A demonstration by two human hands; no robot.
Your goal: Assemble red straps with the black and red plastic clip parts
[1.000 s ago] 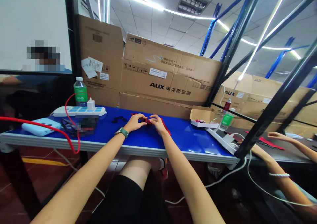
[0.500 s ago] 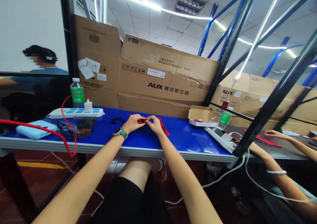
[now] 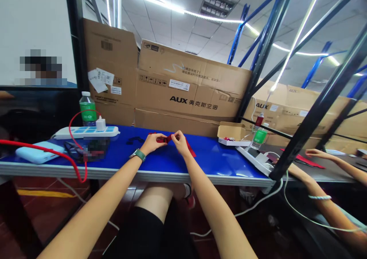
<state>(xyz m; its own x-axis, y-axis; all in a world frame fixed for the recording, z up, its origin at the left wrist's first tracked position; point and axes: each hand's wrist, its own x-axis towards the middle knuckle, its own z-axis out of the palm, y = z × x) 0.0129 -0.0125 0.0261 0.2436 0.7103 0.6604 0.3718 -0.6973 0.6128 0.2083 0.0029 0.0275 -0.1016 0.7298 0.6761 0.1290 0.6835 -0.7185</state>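
Above the blue tabletop (image 3: 212, 161), my left hand (image 3: 153, 143) and my right hand (image 3: 180, 143) pinch a red fabric strip (image 3: 169, 138). A short stretch of it shows between my fingertips, with a small dark piece on it by the left fingers. Another length of red strip (image 3: 190, 149) lies on the table beyond my right hand; I cannot tell whether it is the same one. Left of my left hand lies a thin black strap-like item (image 3: 135, 140). My fingers cover much of what they hold.
On the left are a power strip (image 3: 67, 132), a bottle (image 3: 87, 110), a light-blue box-shaped device (image 3: 38, 152) and a red cable (image 3: 64, 150). At right stand an open small carton (image 3: 232, 132) and a rack post (image 3: 309, 110). A co-worker's arms (image 3: 304, 180) are beyond it.
My right hand has lifted slightly and moved a little away from my left. More of the red strip now shows between them.
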